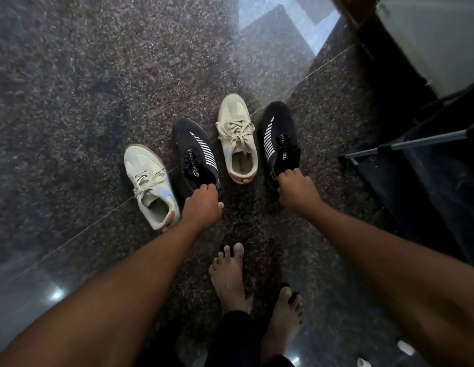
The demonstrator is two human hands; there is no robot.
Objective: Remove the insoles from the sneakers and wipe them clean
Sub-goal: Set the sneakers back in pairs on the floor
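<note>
**Sneakers held at the heels, insoles not yet out**

I am watching the left hand [201, 205] curling its fingers round the heel of one black sneaker [196, 152], while the right hand [296, 188] is pinching the heel of the other black sneaker [279, 139]. One white sneaker [148, 181] is lying just outside the left hand. A second white sneaker [237, 120], its insole [241, 162] showing, is sitting between the hands. I am judging two risks. A heel-only grip is leaving each toe free to swing and drop onto the polished floor [71, 102]. Tied laces [235, 131] are narrowing the white openings, so an insole may buckle coming out.
</note>
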